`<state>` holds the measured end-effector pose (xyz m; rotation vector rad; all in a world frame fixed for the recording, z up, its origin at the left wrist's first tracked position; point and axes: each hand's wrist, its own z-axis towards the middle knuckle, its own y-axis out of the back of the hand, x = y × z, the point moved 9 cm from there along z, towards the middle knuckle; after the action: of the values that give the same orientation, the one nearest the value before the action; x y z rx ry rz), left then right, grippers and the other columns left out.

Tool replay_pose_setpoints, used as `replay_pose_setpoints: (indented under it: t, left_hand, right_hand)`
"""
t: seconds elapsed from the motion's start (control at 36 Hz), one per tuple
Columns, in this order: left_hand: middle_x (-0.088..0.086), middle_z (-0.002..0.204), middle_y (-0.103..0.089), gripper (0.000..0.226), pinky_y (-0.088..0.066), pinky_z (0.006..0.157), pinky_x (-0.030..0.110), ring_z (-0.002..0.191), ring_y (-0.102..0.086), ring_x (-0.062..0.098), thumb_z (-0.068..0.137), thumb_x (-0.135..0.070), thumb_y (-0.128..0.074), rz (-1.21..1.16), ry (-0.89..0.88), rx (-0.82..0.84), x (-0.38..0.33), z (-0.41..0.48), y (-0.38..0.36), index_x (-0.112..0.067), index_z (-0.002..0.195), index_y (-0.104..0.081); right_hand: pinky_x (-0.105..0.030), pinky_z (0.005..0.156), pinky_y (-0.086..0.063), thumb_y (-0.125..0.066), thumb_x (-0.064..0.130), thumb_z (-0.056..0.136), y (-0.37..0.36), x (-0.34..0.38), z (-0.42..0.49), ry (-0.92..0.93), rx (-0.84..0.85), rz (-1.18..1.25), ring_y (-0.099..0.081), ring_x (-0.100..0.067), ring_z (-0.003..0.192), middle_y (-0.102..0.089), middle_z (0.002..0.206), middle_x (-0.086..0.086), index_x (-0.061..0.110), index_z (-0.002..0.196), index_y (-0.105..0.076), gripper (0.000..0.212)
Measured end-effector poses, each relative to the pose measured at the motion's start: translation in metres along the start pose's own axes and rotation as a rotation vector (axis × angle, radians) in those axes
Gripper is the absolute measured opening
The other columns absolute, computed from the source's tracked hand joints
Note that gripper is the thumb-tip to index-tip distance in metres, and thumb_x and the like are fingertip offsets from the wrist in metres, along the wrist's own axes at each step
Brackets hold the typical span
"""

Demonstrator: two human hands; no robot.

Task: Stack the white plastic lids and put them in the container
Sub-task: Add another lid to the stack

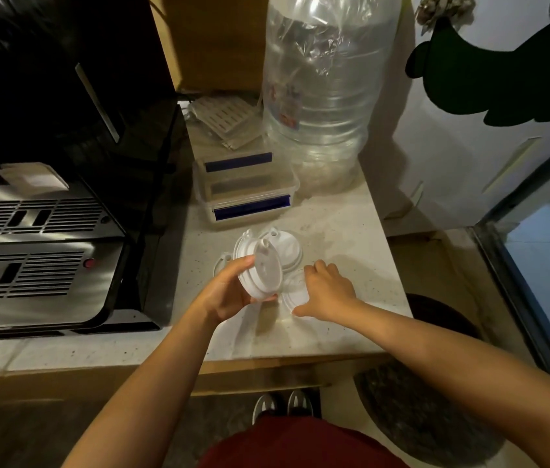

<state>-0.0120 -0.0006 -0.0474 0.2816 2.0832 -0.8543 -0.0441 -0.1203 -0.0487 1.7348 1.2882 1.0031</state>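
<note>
My left hand [229, 292] holds a small stack of white plastic lids [263, 273] tilted on edge above the counter. My right hand [326, 292] rests flat on another white lid [295, 293] lying on the counter, fingers curled over its rim. Behind them more white lids [283, 246] lie loose on the counter, some overlapping. A clear plastic container with blue clips [246, 187] stands further back with its lid on.
A black and steel appliance [47, 231] fills the counter's left side. A large clear water bottle [320, 96] stands at the back right, with slotted trays [226, 119] beside it. The counter's front edge [266, 358] is near my body.
</note>
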Motion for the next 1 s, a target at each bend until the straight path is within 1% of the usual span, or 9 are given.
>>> replay_pose_setpoints:
  t: [0.22,0.33,0.44,0.56,0.67,0.72,0.86,0.92,1.0]
  left_hand:
    - [0.013,0.111,-0.057,0.095,-0.059,0.065,0.035,0.099,-0.058,0.029,0.028,-0.055,-0.085,-0.013,0.001,0.001,-0.003,-0.002,0.002,-0.023,0.112,-0.052]
    - [0.011,0.107,-0.059,0.092,-0.06,0.067,0.037,0.098,-0.059,0.029,0.027,-0.055,-0.086,-0.039,0.007,0.003,-0.006,-0.001,0.0,-0.025,0.108,-0.055]
    - [0.01,0.101,-0.066,0.079,-0.06,0.066,0.04,0.096,-0.063,0.031,0.027,-0.053,-0.087,-0.096,0.003,0.023,-0.012,0.002,-0.006,-0.027,0.097,-0.065]
    - [0.009,0.099,-0.072,0.084,-0.06,0.064,0.039,0.094,-0.067,0.031,0.033,-0.056,-0.085,-0.097,0.0,0.081,-0.018,0.005,-0.013,-0.025,0.107,-0.061]
    - [0.009,0.1,-0.071,0.08,-0.06,0.064,0.04,0.093,-0.067,0.031,0.035,-0.062,-0.082,-0.077,-0.004,0.116,-0.023,0.006,-0.016,-0.026,0.105,-0.064]
    - [0.009,0.096,-0.073,0.076,-0.06,0.064,0.039,0.091,-0.068,0.031,0.035,-0.062,-0.081,-0.073,-0.008,0.143,-0.025,0.005,-0.019,-0.027,0.101,-0.066]
    - [0.008,0.097,-0.073,0.087,-0.059,0.065,0.038,0.09,-0.068,0.028,0.034,-0.065,-0.079,-0.029,0.016,0.168,-0.025,0.003,-0.023,-0.025,0.109,-0.058]
    - [0.008,0.098,-0.071,0.091,-0.06,0.064,0.038,0.089,-0.068,0.027,0.033,-0.067,-0.079,-0.017,0.013,0.154,-0.027,0.003,-0.022,-0.023,0.11,-0.058]
    - [0.009,0.097,-0.071,0.091,-0.06,0.062,0.038,0.084,-0.069,0.026,0.031,-0.067,-0.079,-0.023,-0.007,0.15,-0.034,0.003,-0.023,-0.022,0.107,-0.06]
  right_hand:
    - [-0.036,0.081,-0.045,-0.072,0.043,0.07,0.026,-0.014,-0.004,0.004,-0.057,0.057,-0.038,-0.027,0.119,-0.038,0.133,-0.007,0.014,0.132,-0.034,0.079]
    - [-0.038,0.085,-0.045,-0.075,0.04,0.067,0.055,-0.021,-0.009,0.037,-0.135,0.138,-0.038,-0.025,0.121,-0.039,0.134,-0.005,0.017,0.132,-0.034,0.081]
    - [-0.038,0.092,-0.044,-0.078,0.035,0.066,0.085,-0.014,-0.016,0.149,-0.184,0.242,-0.035,-0.022,0.124,-0.035,0.138,-0.002,0.02,0.135,-0.03,0.085]
    - [-0.034,0.1,-0.038,-0.08,0.029,0.065,0.108,0.0,-0.025,0.31,-0.228,0.346,-0.032,-0.019,0.127,-0.031,0.14,-0.001,0.02,0.137,-0.028,0.09]
    - [-0.025,0.097,-0.035,-0.08,0.021,0.066,0.125,0.016,-0.033,0.464,-0.247,0.422,-0.032,-0.011,0.121,-0.031,0.138,0.0,0.02,0.137,-0.029,0.088]
    - [-0.023,0.097,-0.033,-0.08,0.019,0.066,0.128,0.024,-0.035,0.523,-0.24,0.416,-0.029,-0.006,0.118,-0.03,0.137,0.0,0.019,0.137,-0.03,0.087]
    - [-0.021,0.101,-0.029,-0.077,0.016,0.068,0.124,0.04,-0.036,0.645,-0.224,0.317,-0.025,-0.004,0.12,-0.03,0.138,-0.003,0.017,0.135,-0.032,0.081]
    - [-0.016,0.101,-0.026,-0.076,0.016,0.069,0.124,0.046,-0.037,0.695,-0.231,0.274,-0.025,-0.004,0.121,-0.032,0.138,-0.005,0.015,0.135,-0.033,0.078]
    - [-0.016,0.102,-0.025,-0.075,0.017,0.072,0.122,0.055,-0.039,0.759,-0.246,0.196,-0.026,-0.01,0.127,-0.033,0.14,-0.008,0.012,0.136,-0.034,0.076]
